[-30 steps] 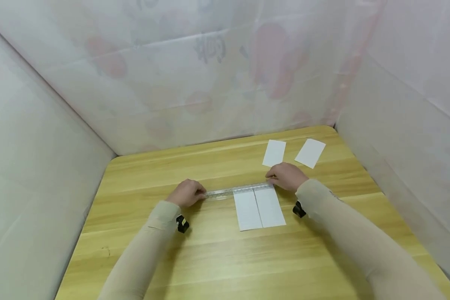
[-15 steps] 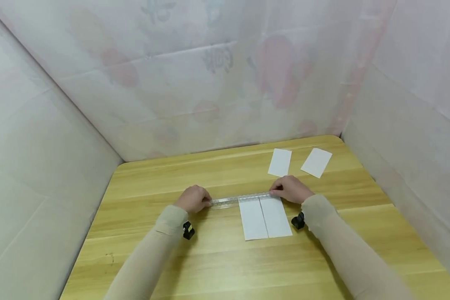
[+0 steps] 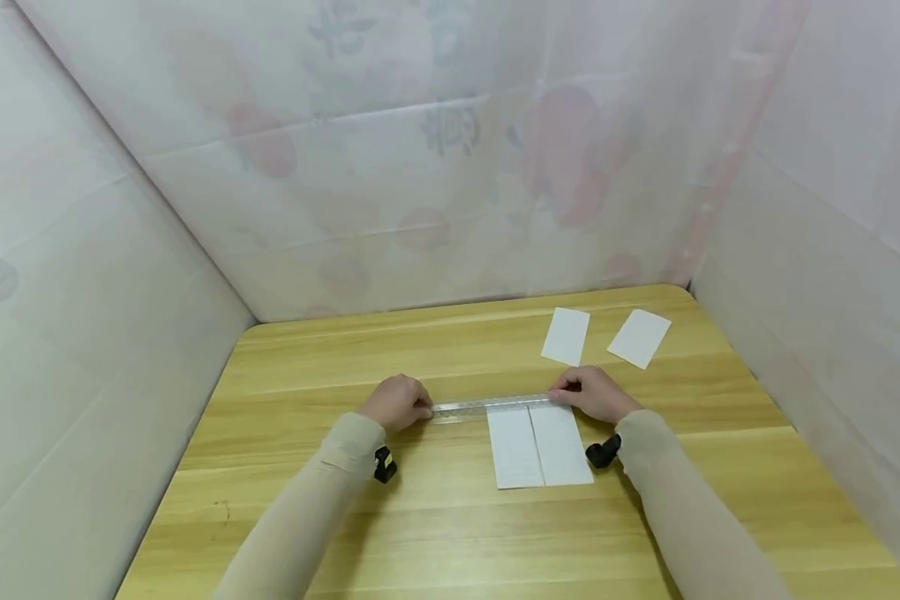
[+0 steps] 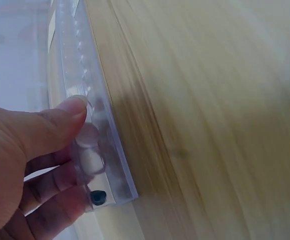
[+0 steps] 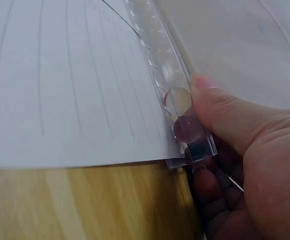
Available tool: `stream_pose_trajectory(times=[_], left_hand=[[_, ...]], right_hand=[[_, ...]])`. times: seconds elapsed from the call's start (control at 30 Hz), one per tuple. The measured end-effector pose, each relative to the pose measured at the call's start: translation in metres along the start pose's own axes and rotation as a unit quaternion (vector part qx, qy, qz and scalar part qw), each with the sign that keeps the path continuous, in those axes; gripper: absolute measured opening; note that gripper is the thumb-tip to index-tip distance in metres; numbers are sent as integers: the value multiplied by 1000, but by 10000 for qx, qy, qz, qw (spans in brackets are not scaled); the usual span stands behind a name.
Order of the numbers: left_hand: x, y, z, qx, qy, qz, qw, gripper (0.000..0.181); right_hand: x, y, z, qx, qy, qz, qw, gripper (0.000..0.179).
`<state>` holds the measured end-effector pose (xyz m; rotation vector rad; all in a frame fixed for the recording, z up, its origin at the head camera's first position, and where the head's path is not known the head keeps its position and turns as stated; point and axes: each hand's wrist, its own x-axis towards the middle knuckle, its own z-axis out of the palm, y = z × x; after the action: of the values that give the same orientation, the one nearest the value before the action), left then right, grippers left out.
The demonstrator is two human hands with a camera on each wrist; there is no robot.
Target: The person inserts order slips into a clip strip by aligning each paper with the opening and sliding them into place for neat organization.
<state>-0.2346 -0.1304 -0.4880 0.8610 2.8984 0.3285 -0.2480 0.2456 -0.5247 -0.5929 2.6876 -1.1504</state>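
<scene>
A long clear plastic strip [image 3: 457,410], ruler-like with round shapes along it, lies across the top edges of two white lined sheets [image 3: 516,450] set side by side. My left hand [image 3: 399,402] pinches its left end; the left wrist view shows the thumb on top and fingers beneath, near a dark round spot [image 4: 99,197]. At the other end my right hand [image 3: 598,395] grips the strip between thumb and fingers, just beyond the corner of the right sheet [image 3: 562,446]. In the right wrist view the sheet's ruled lines [image 5: 75,95] run toward the strip.
Two more white sheets, a left one [image 3: 566,336] and a right one [image 3: 639,338], lie apart behind my right hand. The wooden table [image 3: 307,500] meets a printed pale sheet wall [image 3: 390,200] at the back, with pale walls on both sides.
The head view has shifted, so the table and hands sit lower and further right in it. Both hands keep hold of the strip, which stays at the sheets' top edges.
</scene>
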Motion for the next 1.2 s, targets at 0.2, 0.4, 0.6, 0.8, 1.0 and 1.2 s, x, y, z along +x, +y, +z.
stream_pose_trajectory(times=[0.2,0.4,0.6,0.8,1.0,1.2], left_hand=[[12,9,2,53,-101,108,9999,9],[20,15,12,83,-66,323,9994,8],[27,15,18,261,169,430,9986,14],[31,15,22,318,170,456,9983,13],[32,20,26,320,196,528,9979,14],[22,20,38,301,83,539,9981,21]], right_hand=[[-6,4,-10,-277,-17,93,9996,11],[-8,12,-21,-671,-208,40,9975,13],[2,4,-29,-1393,-501,-27,9890,6],[15,-27,-24,-2529,-856,-593,9619,4],[21,-41,-12,-3288,-1014,-1075,9328,26],[12,-45,9,-3700,-1169,-1119,9148,40]])
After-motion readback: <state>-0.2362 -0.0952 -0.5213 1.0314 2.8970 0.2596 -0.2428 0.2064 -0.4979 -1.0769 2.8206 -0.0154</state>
